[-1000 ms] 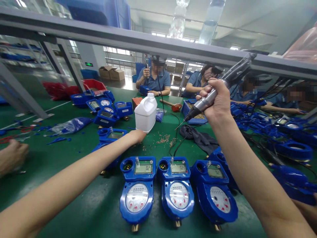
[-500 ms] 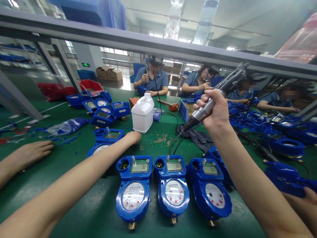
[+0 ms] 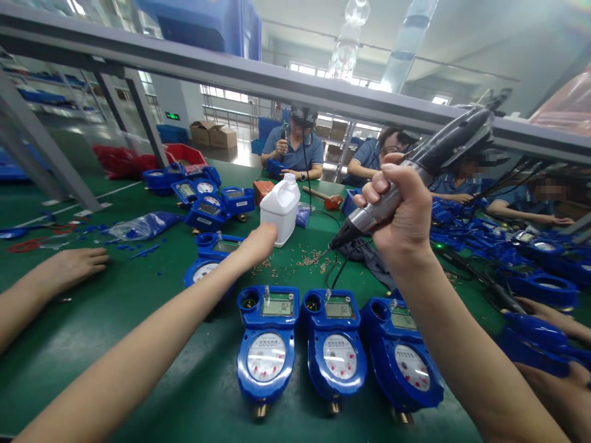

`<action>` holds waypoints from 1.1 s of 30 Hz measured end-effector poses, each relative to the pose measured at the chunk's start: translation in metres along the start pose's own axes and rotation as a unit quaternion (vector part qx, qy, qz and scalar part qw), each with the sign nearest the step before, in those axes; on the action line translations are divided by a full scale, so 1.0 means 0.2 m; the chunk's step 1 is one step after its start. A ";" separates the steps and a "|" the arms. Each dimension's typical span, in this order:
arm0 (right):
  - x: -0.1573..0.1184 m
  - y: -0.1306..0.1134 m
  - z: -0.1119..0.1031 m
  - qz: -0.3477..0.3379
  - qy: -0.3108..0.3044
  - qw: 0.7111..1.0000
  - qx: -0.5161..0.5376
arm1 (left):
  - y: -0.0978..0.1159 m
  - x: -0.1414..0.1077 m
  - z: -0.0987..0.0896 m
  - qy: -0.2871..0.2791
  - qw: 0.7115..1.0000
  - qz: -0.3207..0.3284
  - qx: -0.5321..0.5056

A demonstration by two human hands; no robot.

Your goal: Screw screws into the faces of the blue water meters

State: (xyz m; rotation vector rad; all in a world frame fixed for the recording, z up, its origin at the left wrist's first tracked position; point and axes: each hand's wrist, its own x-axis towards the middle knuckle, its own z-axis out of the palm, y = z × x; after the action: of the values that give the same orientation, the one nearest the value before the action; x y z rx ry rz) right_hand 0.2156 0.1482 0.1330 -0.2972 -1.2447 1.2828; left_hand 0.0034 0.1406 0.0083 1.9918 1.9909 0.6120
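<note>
My right hand [image 3: 404, 212] is wrapped round an electric screwdriver [image 3: 385, 200], raised over the bench with its bit slanting down to the left. My left hand [image 3: 261, 243] reaches out in front of the white jug [image 3: 280, 212], beside scattered small screws [image 3: 314, 259]. Its fingers look curled in; whatever they hold is hidden. Nearer me stand three blue water meters in a row: the left meter [image 3: 266, 357], the middle meter [image 3: 339, 357] and the right meter [image 3: 410, 363], partly behind my right forearm. Another blue meter [image 3: 205, 271] sits under my left forearm.
A co-worker's hand [image 3: 69, 271] rests at the left; another person's hands [image 3: 567, 387] show at lower right. Several meters [image 3: 207, 209], a wooden-handled mallet [image 3: 327, 201] and a dark cloth [image 3: 369, 258] lie farther back. A shelf beam [image 3: 277, 83] crosses overhead.
My left hand has lifted slightly from the screws. The screwdriver has come lower and closer, its bit now over the screws. The view has shifted, so the bench things appear farther right.
</note>
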 end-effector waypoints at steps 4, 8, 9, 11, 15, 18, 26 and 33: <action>-0.06 -0.03 0.11 -0.004 -0.036 0.999 0.014 | -0.02 -0.38 -0.15 0.082 0.975 -0.027 -0.205; -0.16 -0.01 0.24 0.025 -0.046 0.998 0.036 | -0.10 -0.79 -0.07 0.073 0.802 -0.124 -0.580; -0.19 0.01 0.27 0.034 -0.051 0.997 0.039 | -0.12 -0.86 -0.02 0.066 0.741 -0.162 -0.648; -0.24 0.04 0.33 0.052 -0.071 0.995 0.053 | -0.14 -0.97 0.07 0.054 0.666 -0.215 -0.712; -0.32 0.09 0.42 0.073 -0.134 0.985 0.076 | -0.12 -1.05 0.18 0.054 0.659 -0.238 -0.712; -0.35 0.11 0.47 0.087 -0.166 0.981 0.060 | -0.10 -1.06 0.20 0.049 0.674 -0.232 -0.700; -0.36 0.14 0.55 0.104 -0.192 0.973 0.070 | -0.04 -1.01 0.21 0.091 0.758 -0.190 -0.617; -0.36 0.16 0.57 0.118 -0.204 0.968 0.086 | -0.05 -0.99 0.23 0.111 0.776 -0.167 -0.598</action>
State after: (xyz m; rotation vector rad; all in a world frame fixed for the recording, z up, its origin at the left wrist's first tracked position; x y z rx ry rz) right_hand 0.1199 0.0494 0.1159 -0.0540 -1.4602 1.7078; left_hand 0.0223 -0.0507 -0.0586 0.7744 1.3099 1.5390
